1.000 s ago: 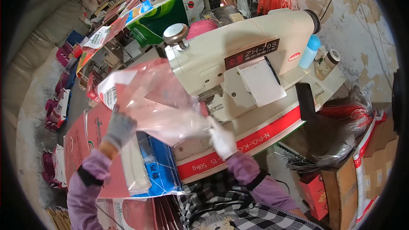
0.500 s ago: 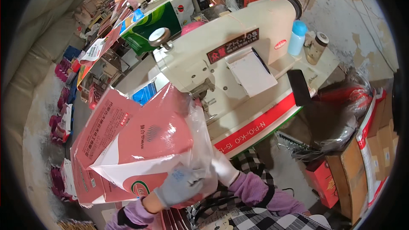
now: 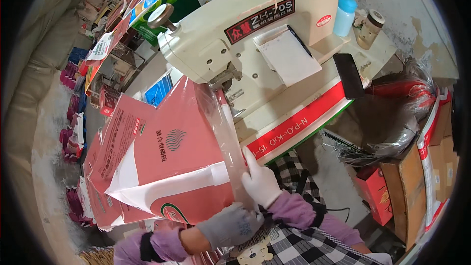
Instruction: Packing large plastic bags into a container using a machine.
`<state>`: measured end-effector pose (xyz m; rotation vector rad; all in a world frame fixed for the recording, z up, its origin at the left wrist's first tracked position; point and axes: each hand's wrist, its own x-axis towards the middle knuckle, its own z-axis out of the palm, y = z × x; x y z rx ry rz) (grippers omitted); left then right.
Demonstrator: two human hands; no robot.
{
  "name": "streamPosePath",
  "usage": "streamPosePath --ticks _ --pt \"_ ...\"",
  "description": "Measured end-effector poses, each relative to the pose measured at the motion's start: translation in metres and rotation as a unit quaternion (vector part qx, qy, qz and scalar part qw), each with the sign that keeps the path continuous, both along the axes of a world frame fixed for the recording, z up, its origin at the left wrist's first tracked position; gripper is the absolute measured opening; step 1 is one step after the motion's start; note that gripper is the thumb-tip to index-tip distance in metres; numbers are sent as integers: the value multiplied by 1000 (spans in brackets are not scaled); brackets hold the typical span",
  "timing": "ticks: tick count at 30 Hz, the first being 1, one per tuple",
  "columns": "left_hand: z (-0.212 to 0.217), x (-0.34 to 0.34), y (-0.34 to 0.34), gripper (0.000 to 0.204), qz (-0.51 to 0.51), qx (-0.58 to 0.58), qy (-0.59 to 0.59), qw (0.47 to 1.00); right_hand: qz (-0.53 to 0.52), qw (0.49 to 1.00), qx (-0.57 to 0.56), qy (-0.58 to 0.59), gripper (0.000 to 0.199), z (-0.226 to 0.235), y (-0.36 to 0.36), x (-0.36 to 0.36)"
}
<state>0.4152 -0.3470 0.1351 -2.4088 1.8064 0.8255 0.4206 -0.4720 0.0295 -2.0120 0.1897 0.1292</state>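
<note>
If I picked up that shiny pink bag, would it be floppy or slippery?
Probably floppy: the pink bag looks thin and bends in places. It may be slippery too, because it shines. The clear plastic edge looks filmy, so it might crumple easily.

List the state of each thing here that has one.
Sewing machine: running or stopped, can't tell
Pink bag: spread out, far end at the sewing machine
Left grip: gloved, at the bag's near end
Right grip: gloved, at the bag's right edge
Blue bottle: upright, capped
Jar: upright, lidded
</note>
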Motion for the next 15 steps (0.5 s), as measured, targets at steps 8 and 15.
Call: streamPosePath --ticks 8,15 --pt "54 193 3 21 -135 285 -234 919 74 979 -189 -4 80 2 4 9" --pt "37 52 32 12 29 23 -334 942 165 917 -364 14 11 -27 26 156"
